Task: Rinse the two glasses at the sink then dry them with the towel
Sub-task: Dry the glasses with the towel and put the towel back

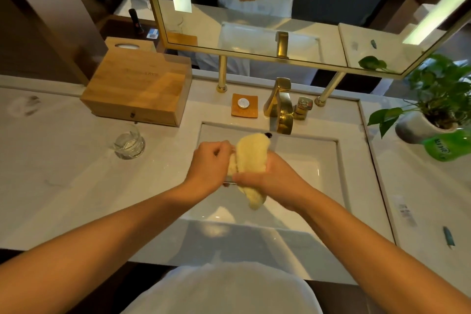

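Right over the sink (pixel 313 160), both hands held the yellow towel (pixel 252 158).
The fingers of the left hand (pixel 211 164) curled onto the towel's left side, and the right hand (pixel 276 177) clasped it from the right. What it wrapped was hidden. One glass (pixel 128 144) stood upright on the surface (pixel 63 186), left of the sink.

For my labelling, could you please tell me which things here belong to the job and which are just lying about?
In the job: yellow towel, gripped by left hand and right hand; glass on the counter; sink.
Lying about: wooden box, soap dish, potted plant, green bottle.
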